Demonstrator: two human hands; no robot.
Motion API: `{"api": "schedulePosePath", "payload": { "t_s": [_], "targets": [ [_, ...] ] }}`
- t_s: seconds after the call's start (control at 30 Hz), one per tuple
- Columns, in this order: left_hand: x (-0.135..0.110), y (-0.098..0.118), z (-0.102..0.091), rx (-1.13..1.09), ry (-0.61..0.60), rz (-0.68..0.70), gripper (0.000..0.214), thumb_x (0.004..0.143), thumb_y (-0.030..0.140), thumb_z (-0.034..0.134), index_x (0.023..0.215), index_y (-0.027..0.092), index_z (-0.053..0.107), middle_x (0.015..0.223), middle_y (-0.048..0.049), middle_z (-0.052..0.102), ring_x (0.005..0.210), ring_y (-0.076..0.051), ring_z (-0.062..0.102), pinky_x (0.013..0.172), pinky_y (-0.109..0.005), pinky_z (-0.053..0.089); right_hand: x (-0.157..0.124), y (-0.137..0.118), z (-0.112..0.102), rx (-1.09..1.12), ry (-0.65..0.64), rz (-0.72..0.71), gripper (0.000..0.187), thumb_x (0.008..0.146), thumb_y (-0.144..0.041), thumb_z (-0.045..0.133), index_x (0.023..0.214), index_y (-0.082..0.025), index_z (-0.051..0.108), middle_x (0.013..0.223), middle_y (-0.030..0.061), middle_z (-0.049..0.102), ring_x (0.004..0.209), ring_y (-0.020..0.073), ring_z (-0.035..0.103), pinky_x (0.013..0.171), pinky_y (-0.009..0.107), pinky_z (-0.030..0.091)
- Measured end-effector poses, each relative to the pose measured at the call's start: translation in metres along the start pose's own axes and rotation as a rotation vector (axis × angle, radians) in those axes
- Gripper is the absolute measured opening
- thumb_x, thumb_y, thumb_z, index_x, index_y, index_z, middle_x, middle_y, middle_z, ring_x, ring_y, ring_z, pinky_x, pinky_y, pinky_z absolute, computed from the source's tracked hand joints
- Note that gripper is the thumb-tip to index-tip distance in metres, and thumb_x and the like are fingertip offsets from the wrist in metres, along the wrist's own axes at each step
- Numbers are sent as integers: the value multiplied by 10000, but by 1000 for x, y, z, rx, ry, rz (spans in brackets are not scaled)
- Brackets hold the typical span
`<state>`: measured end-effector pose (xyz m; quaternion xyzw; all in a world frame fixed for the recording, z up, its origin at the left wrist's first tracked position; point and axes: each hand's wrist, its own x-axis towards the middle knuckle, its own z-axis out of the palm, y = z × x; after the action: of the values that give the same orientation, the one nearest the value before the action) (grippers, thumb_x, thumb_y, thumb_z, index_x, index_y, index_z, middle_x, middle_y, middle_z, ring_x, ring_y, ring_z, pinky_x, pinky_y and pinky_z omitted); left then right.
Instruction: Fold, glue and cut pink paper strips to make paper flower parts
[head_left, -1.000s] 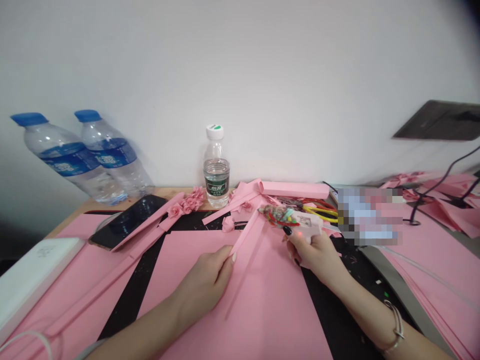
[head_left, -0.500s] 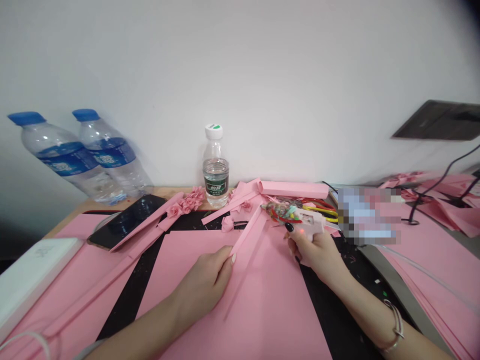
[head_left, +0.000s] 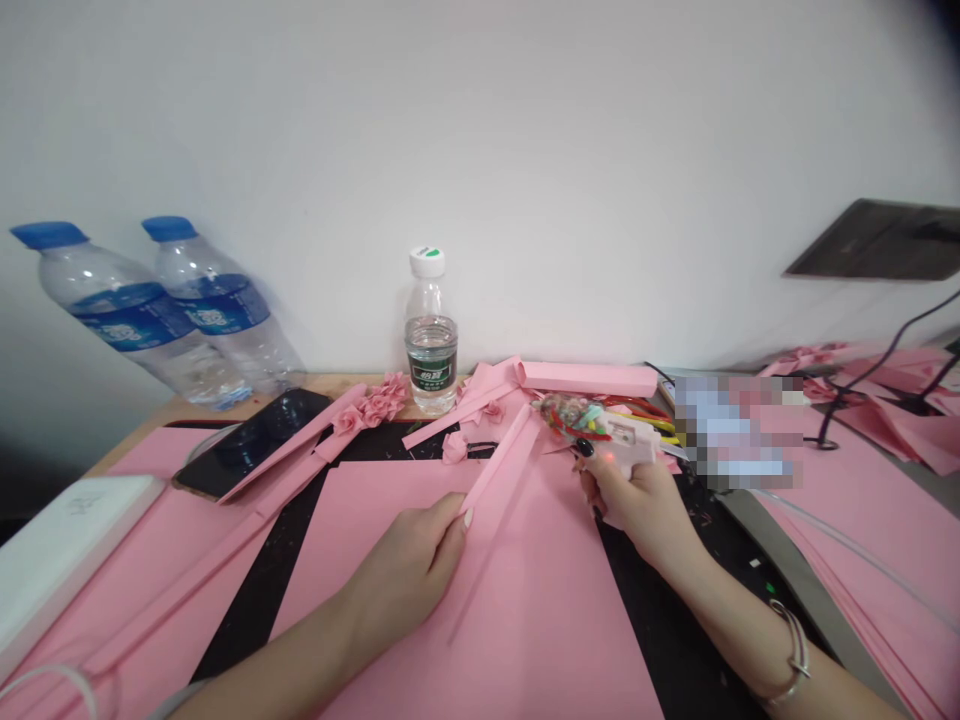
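While pinning 1 pink paper strip (head_left: 499, 465) to 1 pink sheet (head_left: 540, 640): left hand (head_left: 405, 570), fingers (head_left: 450, 530) close together at the strip's lower end; right hand (head_left: 637, 510), fingers curled round 1 hot glue gun (head_left: 626, 440) just beside the strip's upper end; steady, flat pressure best.

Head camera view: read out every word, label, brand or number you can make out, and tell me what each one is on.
Small clear plastic water bottle with white cap, dark green label: seems to read "怡宝"; smaller print too small to read.
Two large clear plastic water bottles with blue caps, blue labels: white lettering too blurred to read.
White rectangular box: faint marks on top, too blurred to read.
Pixelated patch at right: unreadable.
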<state>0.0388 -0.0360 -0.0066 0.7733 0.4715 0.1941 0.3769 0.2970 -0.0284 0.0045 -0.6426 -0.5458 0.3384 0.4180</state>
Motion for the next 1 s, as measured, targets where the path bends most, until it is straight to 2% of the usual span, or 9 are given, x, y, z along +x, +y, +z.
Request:
{"api": "schedulePosePath", "payload": {
  "t_s": [0.13, 0.33, 0.47, 0.7, 1.0],
  "targets": [
    [-1, 0, 0, -6, 7, -11, 271, 985, 290, 277, 795, 225, 459, 683, 14, 551, 605, -168, 525, 601, -283, 340, -2, -2, 0, 20, 20, -16, 409, 867, -503, 541, 606, -189, 561, 471, -3, 521, 433, 132, 481, 427, 247, 354],
    [-2, 2, 0, -9, 14, -18, 268, 983, 289, 289, 786, 224, 458, 677, 15, 549, 609, -170, 525, 604, -283, 337, -7, -6, 2, -112, -51, -95, 390, 886, -420, 501, 573, -190, 541, 462, -2, 518, 438, 130, 486, 430, 242, 356],
    [-1, 1, 0, -16, 17, -15, 267, 985, 291, 291, 784, 224, 454, 673, 20, 543, 601, -167, 521, 597, -279, 333, -8, -12, 4, -119, -54, -171, 360, 877, -387, 496, 568, -202, 506, 449, -15, 499, 421, 124, 471, 415, 238, 356],
    [-1, 2, 0, -17, 29, -3, 263, 980, 284, 301, 777, 224, 457, 683, 15, 552, 611, -172, 532, 608, -283, 340, -11, -17, 4, -148, -88, -209, 384, 864, -373, 491, 513, -217, 466, 423, -9, 491, 403, 129, 464, 403, 244, 341],
    [1, 2, 0, -11, 38, -19, 267, 978, 296, 303, 775, 225, 461, 677, 9, 568, 610, -176, 541, 601, -283, 342, -16, -16, 9, -158, -162, -264, 257, 841, -281, 498, 591, -228, 471, 469, -33, 491, 427, 128, 464, 413, 241, 336]
  ]
}}
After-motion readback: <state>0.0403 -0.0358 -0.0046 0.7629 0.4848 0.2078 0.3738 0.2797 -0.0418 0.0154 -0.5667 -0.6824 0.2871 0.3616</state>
